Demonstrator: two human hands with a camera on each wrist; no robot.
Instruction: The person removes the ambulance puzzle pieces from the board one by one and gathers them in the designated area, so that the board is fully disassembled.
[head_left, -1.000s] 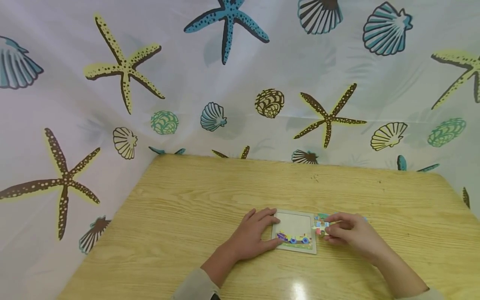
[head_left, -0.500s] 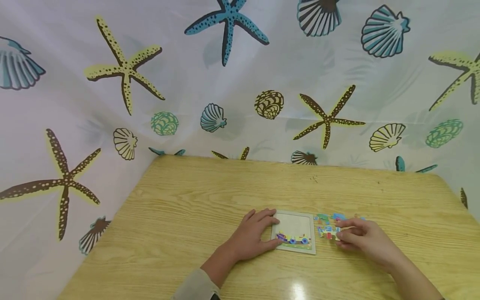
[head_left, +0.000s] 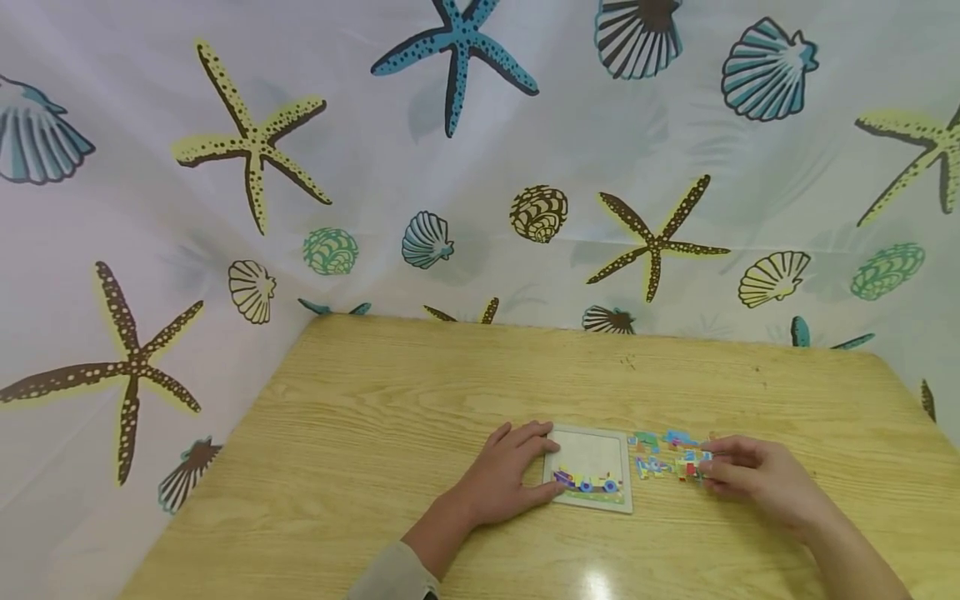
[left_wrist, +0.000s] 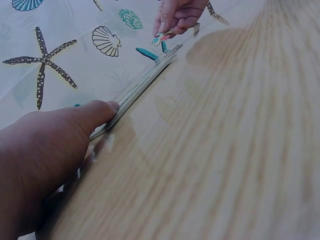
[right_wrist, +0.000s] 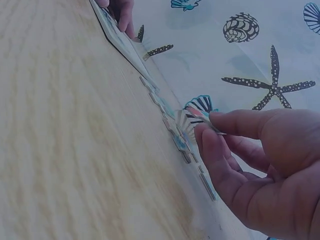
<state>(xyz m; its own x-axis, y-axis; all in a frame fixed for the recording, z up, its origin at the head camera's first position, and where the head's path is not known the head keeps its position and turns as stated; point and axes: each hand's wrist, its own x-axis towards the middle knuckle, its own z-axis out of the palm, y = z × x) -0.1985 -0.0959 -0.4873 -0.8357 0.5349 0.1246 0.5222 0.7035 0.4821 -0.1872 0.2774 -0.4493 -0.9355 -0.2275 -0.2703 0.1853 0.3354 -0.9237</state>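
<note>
A square puzzle board [head_left: 589,452] lies on the table, its upper area bare and a vehicle picture with blue wheels along its lower part. My left hand [head_left: 504,479] rests on the board's left side, fingers near the upper left corner and thumb by the lower left. In the left wrist view, that thumb [left_wrist: 102,112] touches the board's edge. To the right, my right hand [head_left: 772,483] pinches a colourful puzzle piece [right_wrist: 199,114] between thumb and fingertips, held above the table. Other loose puzzle pieces [head_left: 651,467] lie between the board and this hand.
The wood-grain table [head_left: 420,392] stretches around the board. Behind it and at the sides hangs a white curtain [head_left: 480,183] printed with starfish and shells. More pieces [head_left: 678,437] lie flat just beyond my right fingertips.
My right hand has moved rightward from beside the board, carrying the pinched puzzle piece, and more loose pieces show. My left hand has stayed on the board.
</note>
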